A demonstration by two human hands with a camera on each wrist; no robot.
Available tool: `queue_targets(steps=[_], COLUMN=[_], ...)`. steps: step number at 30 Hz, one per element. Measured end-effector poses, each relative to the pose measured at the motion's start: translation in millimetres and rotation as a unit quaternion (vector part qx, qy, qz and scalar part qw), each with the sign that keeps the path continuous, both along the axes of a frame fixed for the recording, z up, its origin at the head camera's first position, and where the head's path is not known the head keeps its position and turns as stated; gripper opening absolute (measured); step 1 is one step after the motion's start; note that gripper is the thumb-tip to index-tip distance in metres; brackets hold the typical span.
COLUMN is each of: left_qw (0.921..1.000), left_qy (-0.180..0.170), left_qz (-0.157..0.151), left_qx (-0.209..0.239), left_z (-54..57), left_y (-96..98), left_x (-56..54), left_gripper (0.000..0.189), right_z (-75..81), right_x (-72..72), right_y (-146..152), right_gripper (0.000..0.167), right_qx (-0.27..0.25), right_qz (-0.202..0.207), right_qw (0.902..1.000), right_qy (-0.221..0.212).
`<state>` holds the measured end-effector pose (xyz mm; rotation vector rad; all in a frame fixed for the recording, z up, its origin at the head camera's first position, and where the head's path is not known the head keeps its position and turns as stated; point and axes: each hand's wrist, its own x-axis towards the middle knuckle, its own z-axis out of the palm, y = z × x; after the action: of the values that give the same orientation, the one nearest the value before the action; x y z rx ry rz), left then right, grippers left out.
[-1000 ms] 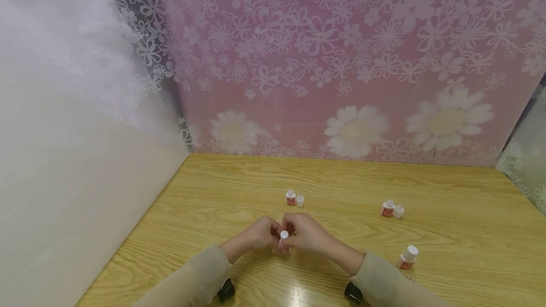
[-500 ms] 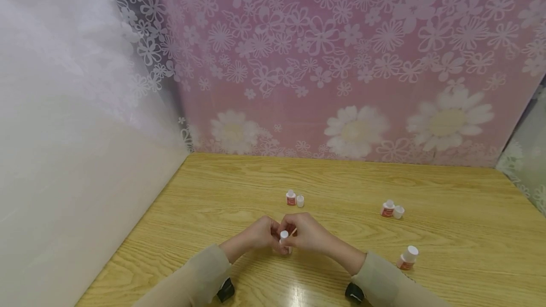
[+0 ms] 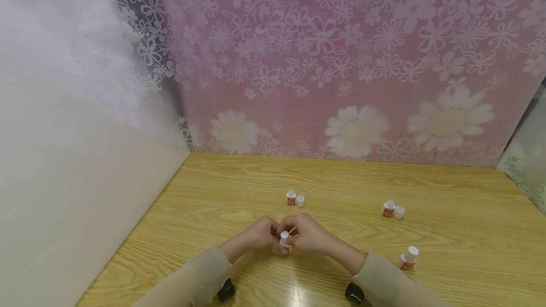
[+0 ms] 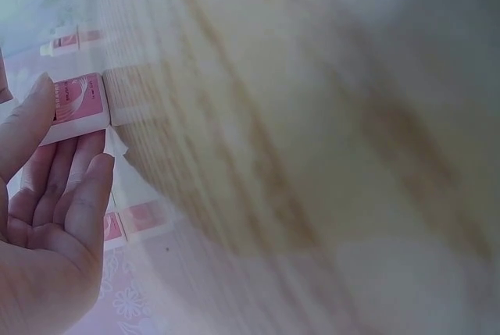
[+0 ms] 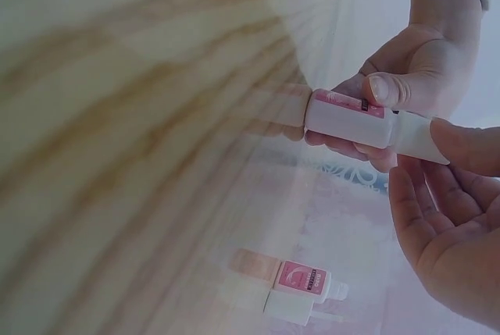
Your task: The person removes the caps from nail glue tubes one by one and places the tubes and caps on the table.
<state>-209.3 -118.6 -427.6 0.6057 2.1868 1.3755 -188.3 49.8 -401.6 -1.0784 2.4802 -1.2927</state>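
In the head view, both hands meet around a small white bottle (image 3: 285, 244) with a pink-red label, near the table's front. My left hand (image 3: 261, 234) grips its body between thumb and fingers, as the right wrist view also shows. The bottle's base stands on the tabletop there. A white cap (image 5: 418, 138) sits on the bottle's neck. My right hand (image 3: 310, 234) pinches that cap with thumb and fingers. Whether the cap is fully tight cannot be seen.
Behind the hands stands an uncapped bottle (image 3: 291, 198) beside its white cap (image 3: 300, 201). Farther right is another uncapped bottle (image 3: 387, 209) with a cap (image 3: 398, 212) next to it. A capped bottle (image 3: 408, 258) stands near the right forearm. A flowered curtain (image 3: 298, 60) closes the back.
My right fingers have shifted slightly around the cap, and more of the bottle now shows between the hands. The left hand and the other bottles have stayed put.
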Motion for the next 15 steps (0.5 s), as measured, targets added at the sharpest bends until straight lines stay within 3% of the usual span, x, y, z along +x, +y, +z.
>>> queue_targets(steps=[10, 15], left_qw=[0.9992, 0.9992], left_qy=[0.032, 0.032], left_qz=[-0.004, -0.005], left_qx=[-0.023, -0.025], left_z=[-0.6, -0.4], left_y=[-1.4, -1.4], left_x=[-2.2, -2.8], left_gripper=[0.012, 0.01], right_z=[0.4, 0.7], right_x=[0.0, 0.5], right_y=[0.0, 0.7], right_gripper=[0.017, 0.019], right_qx=[0.02, 0.023], right_qz=[-0.023, -0.05], right_qw=[0.9995, 0.9985], right_qy=[0.01, 0.009])
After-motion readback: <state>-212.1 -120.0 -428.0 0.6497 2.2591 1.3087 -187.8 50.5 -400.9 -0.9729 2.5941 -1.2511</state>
